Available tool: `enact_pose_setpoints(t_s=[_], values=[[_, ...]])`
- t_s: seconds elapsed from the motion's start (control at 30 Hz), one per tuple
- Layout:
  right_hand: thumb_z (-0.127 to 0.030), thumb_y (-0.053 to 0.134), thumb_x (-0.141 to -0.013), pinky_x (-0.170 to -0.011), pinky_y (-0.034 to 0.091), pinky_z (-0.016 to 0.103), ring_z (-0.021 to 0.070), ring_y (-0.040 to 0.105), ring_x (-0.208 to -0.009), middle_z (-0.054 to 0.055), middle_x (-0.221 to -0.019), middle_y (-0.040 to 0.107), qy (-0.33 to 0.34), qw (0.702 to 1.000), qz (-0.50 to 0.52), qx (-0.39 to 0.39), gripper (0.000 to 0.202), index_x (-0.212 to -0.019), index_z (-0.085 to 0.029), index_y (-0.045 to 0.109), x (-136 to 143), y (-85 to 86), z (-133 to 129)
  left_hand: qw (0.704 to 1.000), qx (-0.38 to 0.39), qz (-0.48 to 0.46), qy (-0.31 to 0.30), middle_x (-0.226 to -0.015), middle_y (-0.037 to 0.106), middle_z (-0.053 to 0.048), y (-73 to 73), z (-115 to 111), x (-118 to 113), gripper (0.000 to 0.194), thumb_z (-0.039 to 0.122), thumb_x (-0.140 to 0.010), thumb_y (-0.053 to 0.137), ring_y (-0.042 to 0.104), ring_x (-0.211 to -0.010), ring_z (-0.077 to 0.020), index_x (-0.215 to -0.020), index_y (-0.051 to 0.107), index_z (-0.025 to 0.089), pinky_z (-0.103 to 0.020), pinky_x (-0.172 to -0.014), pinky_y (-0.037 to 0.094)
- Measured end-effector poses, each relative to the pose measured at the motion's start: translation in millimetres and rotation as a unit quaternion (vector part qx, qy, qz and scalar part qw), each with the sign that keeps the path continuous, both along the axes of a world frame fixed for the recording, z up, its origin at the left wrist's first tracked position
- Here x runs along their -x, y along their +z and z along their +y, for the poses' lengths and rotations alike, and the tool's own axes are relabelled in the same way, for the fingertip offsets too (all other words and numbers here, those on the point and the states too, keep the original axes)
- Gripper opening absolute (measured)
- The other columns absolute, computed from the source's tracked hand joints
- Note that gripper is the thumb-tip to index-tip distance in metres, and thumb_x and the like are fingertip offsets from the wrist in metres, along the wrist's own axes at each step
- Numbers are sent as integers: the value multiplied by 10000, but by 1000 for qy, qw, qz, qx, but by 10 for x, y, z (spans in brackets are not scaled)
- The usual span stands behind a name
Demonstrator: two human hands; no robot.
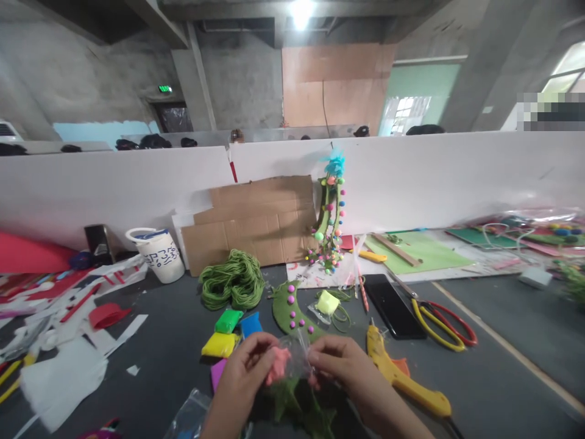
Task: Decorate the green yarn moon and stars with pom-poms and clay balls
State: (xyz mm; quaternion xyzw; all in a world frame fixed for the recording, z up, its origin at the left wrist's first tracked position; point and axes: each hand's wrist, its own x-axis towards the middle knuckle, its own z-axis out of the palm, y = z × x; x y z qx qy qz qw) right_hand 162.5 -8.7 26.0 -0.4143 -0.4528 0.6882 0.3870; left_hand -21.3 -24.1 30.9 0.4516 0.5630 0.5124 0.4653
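Near the bottom centre, my left hand (249,372) pinches a pink clay lump (278,366) at the edge of a clear plastic bag (297,353). The bag's other side is between the closed fingertips of my right hand (338,363), with a smaller pink bit just below them. Beneath both hands lie green felt star shapes (286,399). Just beyond, a green felt crescent (284,308) carries several magenta balls. Green (228,321), yellow (220,345) and blue (251,325) clay packs lie left of it, and an opened pale yellow clay pack (328,302) to its right.
Green yarn (233,279) and a white cup (162,256) stand further back on the left. A decorated hanging piece (329,213) is beside cardboard (256,225). On the right are a phone (395,306), scissors (441,323) and a yellow glue gun (404,378). Paper scraps cover the left.
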Motion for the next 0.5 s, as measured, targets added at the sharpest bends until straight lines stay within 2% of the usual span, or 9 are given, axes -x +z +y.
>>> enact_pose_setpoints(t_s=[0.07, 0.1, 0.17, 0.27, 0.33, 0.43, 0.5], values=[[-454, 705, -636, -505, 334, 227, 103, 468, -475, -13, -508, 560, -20, 999, -35, -26, 318, -612, -157, 593, 25, -44, -4, 990, -78, 73, 87, -738, 606, -19, 28, -39, -43, 232, 360, -591, 729, 516, -627, -164, -754, 650, 215, -256, -582, 392], [-442, 703, -633, -505, 327, 227, 104, 459, -482, -20, -509, 541, -32, 997, -56, -49, 308, -598, -160, 585, 44, -70, -9, 981, -119, 110, 109, -721, 588, -13, 40, -69, -74, 180, 350, -604, 721, 502, -625, -164, -702, 637, 224, -260, -598, 386], [-401, 689, -635, -502, 314, 226, 110, 446, -504, -27, -523, 509, -42, 991, -93, -92, 275, -575, -165, 561, 96, -119, -33, 974, -156, 143, 81, -618, 521, 8, 43, -138, -145, 189, 355, -671, 669, 461, -579, -154, -569, 577, 225, -256, -576, 352], [-316, 643, -657, -509, 312, 225, 120, 437, -543, -24, -558, 494, -37, 977, -149, -147, 207, -562, -173, 528, 195, -154, -100, 984, -120, 133, 3, -554, 465, 22, -18, -205, -232, 293, 395, -726, 611, 424, -526, -141, -510, 522, 218, -253, -519, 303], [-256, 614, -662, -517, 310, 221, 118, 428, -558, -29, -576, 482, -34, 970, -172, -169, 161, -569, -178, 508, 253, -151, -147, 987, -92, 133, -18, -561, 469, 21, -75, -209, -255, 301, 401, -738, 601, 430, -538, -142, -517, 523, 212, -249, -526, 301], [-223, 612, -637, -511, 293, 211, 107, 394, -548, -47, -561, 432, -24, 976, -140, -162, 171, -565, -187, 462, 289, -132, -177, 991, -64, 111, -46, -568, 465, 23, -122, -184, -238, 299, 382, -760, 576, 447, -570, -145, -528, 509, 206, -242, -555, 321], [-275, 637, -634, -496, 281, 210, 103, 368, -526, -55, -540, 415, -13, 987, -86, -133, 230, -566, -195, 432, 272, -123, -166, 991, -63, 98, -59, -573, 457, 26, -121, -170, -211, 280, 358, -763, 561, 447, -576, -145, -537, 498, 205, -239, -558, 326]])
